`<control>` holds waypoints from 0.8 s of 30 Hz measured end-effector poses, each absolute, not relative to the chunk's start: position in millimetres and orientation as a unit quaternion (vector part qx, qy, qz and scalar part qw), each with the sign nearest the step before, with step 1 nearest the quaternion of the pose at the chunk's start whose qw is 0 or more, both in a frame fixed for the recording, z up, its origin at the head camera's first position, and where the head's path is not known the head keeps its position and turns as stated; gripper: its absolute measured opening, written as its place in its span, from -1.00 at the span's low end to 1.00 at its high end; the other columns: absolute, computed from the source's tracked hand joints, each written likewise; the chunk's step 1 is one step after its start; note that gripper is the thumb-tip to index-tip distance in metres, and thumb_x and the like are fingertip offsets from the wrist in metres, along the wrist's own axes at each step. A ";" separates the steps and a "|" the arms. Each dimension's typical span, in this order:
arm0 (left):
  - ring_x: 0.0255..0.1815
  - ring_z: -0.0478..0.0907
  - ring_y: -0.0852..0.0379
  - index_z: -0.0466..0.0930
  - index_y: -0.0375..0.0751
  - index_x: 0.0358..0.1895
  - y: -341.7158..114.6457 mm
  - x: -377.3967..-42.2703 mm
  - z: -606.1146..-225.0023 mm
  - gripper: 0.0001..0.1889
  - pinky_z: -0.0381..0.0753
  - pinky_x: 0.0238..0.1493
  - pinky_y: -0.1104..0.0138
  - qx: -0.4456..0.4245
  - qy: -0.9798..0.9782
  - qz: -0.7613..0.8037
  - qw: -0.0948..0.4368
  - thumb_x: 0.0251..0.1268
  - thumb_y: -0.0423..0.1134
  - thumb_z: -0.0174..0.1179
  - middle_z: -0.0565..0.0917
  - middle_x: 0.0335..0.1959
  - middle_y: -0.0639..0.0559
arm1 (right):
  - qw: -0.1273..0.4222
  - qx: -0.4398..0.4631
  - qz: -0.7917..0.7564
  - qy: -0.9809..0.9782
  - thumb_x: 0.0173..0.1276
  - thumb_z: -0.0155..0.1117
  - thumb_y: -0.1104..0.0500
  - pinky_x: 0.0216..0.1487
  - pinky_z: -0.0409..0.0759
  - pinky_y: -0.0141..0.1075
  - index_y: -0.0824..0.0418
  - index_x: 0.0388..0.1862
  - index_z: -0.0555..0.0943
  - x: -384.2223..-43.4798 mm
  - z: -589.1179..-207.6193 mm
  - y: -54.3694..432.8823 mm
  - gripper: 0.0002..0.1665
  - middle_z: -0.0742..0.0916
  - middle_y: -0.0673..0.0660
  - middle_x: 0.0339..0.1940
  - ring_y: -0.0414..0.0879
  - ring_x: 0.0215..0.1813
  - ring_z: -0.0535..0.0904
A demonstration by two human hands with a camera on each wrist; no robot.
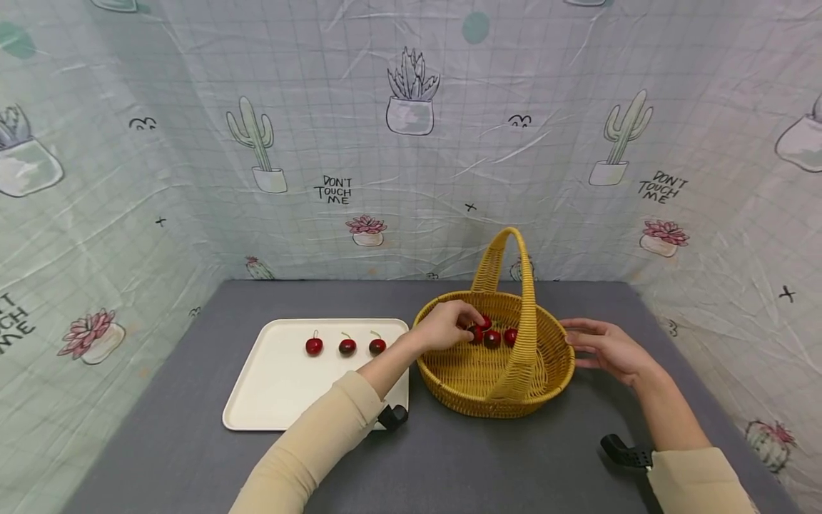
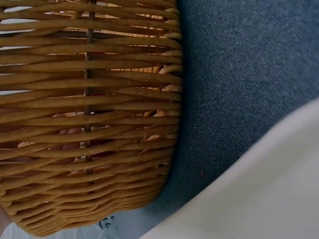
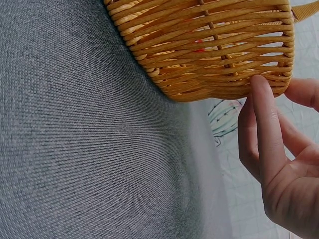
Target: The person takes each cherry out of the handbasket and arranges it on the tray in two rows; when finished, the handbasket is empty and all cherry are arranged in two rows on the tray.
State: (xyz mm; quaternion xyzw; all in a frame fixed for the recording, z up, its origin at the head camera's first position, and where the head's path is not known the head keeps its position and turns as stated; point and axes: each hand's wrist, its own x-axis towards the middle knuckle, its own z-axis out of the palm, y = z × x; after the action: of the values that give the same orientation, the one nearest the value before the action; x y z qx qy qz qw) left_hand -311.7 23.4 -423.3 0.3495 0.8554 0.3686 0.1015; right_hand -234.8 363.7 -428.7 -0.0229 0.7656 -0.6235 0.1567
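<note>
My left hand [image 1: 446, 325] reaches over the left rim into a yellow wicker basket [image 1: 449, 378], thumb and fingertips around a dark red cherry [image 1: 477, 334]. More cherries [image 1: 491, 339] lie close beside it on the basket's floor. In the left wrist view, the woven wall of the basket [image 2: 89, 104] hides most of that hand. My right hand [image 1: 606, 348] is at the basket's right side, its fingers extended. The right wrist view has a fingertip [image 3: 260, 82] against the outer wall and another finger by the rim.
A cream tray [image 1: 276, 385] left of the basket bears 3 stemmed cherries [image 1: 347, 347] in a row near its far side. The basket's tall handle [image 1: 526, 307] arches over its middle. Patterned curtain [image 1: 411, 178] encloses the grey tabletop [image 1: 488, 464].
</note>
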 end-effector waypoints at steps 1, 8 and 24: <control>0.07 0.62 -0.04 0.71 -0.24 0.11 24.4 -312.3 -423.6 -0.72 0.58 -0.01 0.28 0.351 0.857 0.363 0.104 0.38 -0.46 0.31 0.67 0.04 -0.08 | 0.157 -0.023 -0.624 0.765 0.60 0.21 0.09 0.09 0.67 -0.06 0.43 0.58 0.19 -234.8 -429.0 363.5 -0.23 0.54 0.17 0.35 -0.18 0.11 0.66; 0.20 0.56 0.01 0.70 -0.17 0.18 29.3 -317.0 -427.0 -0.64 0.55 0.19 0.24 0.342 0.871 0.326 0.132 0.36 -0.46 0.34 0.65 0.14 -0.03 | 0.157 -0.021 -0.627 0.763 0.60 0.21 0.10 0.08 0.68 -0.07 0.44 0.58 0.19 -234.6 -429.4 363.3 -0.23 0.58 0.10 0.29 -0.19 0.09 0.67; 0.13 0.60 0.04 0.69 -0.18 0.19 35.5 -321.1 -433.5 -0.66 0.54 0.14 0.30 0.388 0.875 0.258 0.133 0.38 -0.37 0.35 0.69 0.10 -0.04 | 0.158 -0.019 -0.628 0.761 0.59 0.22 0.09 0.09 0.67 -0.07 0.44 0.58 0.18 -235.4 -429.6 363.1 -0.22 0.58 0.09 0.30 -0.20 0.10 0.67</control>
State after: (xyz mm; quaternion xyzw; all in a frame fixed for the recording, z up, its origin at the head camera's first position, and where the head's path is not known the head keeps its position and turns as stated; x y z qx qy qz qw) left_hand -321.1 35.5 -433.5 0.3876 0.8749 0.2582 0.1329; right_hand -235.4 363.1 -429.6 -0.0194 0.7615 -0.6283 0.1582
